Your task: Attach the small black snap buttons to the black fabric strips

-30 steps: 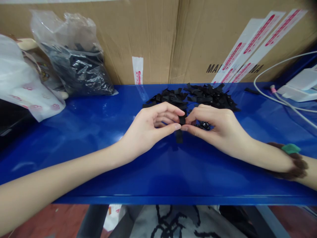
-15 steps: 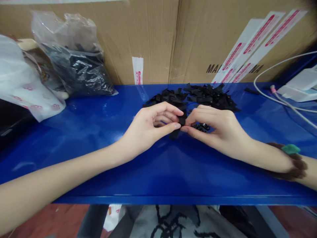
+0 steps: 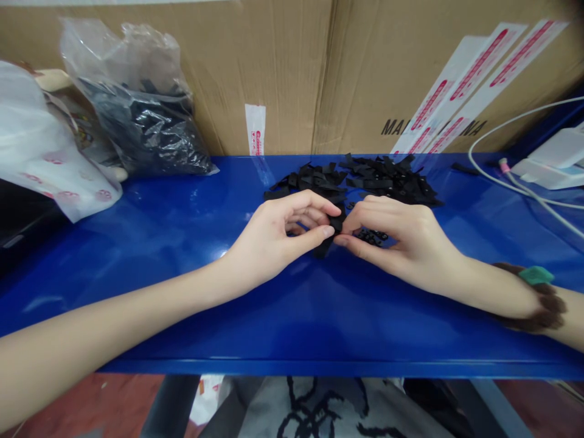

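Strip (black) pinched by left hand and right hand.

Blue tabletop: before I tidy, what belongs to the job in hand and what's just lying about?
Likely job in hand:
- held black fabric strip
- heaped black fabric strips
- small shiny black pieces

Seemingly lying about:
- thin white cable
- red-printed white plastic bag

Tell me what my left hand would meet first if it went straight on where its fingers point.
Past the black strip pinched at its tips, your left hand would probably meet your right hand first, though exact depth is unclear.
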Demonstrator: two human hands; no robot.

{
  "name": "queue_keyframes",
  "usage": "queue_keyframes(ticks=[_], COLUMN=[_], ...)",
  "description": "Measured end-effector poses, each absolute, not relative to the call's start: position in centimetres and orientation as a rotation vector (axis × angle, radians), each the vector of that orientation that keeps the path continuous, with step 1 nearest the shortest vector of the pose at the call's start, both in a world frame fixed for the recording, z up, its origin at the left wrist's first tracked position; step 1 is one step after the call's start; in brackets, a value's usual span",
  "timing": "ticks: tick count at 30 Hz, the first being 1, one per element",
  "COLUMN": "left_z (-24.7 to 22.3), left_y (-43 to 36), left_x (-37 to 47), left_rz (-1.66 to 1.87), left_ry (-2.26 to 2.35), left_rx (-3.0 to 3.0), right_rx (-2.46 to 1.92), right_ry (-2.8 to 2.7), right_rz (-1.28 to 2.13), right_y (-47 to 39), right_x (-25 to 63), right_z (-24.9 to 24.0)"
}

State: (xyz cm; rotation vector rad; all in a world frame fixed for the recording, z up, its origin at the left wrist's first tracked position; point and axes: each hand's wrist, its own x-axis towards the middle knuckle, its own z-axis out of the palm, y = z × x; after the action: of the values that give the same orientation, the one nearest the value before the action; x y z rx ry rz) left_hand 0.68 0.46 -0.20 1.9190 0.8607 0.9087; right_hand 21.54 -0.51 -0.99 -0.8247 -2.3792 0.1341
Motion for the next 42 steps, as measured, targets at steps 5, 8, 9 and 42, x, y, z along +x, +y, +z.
queue_keyframes(ticks=[5,8,9,42], left_z=[-0.22,-0.21,-0.21,-0.44], left_y=[0.46,0.47,0.47,0.83], left_x=[0.69,0.68,0.68,0.72], left_rz=[0.888,0.886,0.886,0.802], left_ry=[0.861,0.859,0.858,0.912], left_rx=[1.922,1.927,1.929,2.024], right_rx=[-0.827,-0.827,-0.826,-0.943], right_ry=[-2.389,-2.390,-2.390,-2.407], right_rz=[0.143,0.141,0.141,0.132], right_y=[-0.43,-0.37,-0.38,-0.35], right_x=[21.59,21.57,21.57,21.70], right_z=[-1.09,-1.13,-1.13,-1.25])
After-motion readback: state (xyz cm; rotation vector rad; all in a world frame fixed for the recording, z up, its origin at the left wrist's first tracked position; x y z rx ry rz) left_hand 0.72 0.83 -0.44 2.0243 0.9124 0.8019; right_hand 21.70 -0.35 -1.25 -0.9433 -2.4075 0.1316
